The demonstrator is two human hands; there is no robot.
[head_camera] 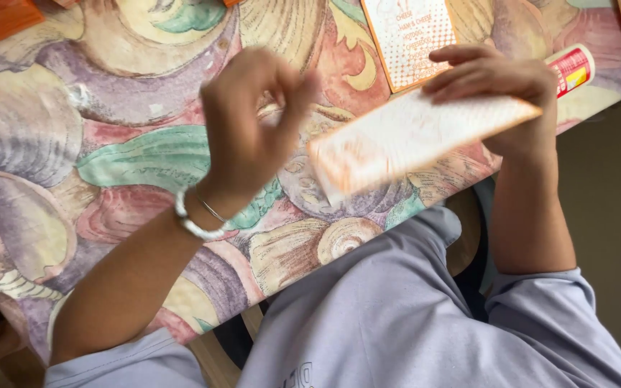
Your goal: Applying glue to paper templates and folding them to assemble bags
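Over the edge of the table, a flat white and orange card (411,136) is held by the right hand (494,79). The fingers (468,75) are laid across the top of the card at its far end, and the card is pinched from below, so the hand is closed on it. The card is tilted, with its near end lower and blurred, and it is lifted off the table. The left hand (249,118) is raised just beside the near end of the card, but the card is not touched by it. Its fingertips are bunched close together, and nothing can be seen between them; the hand is blurred, so more cannot be told. A silver bangle (195,224) is worn on the left wrist. Under the hands, the table is covered by a cloth (109,144) painted with big sea shells in purple, green, pink and yellow. A second white and orange card (405,36) is lying flat on the cloth, just behind the held one. A small red and white tube (571,68) is lying near the table edge, close to the right hand. A grey shirt (397,316) is seen at the bottom, and a brown floor (612,215) is seen at the right.
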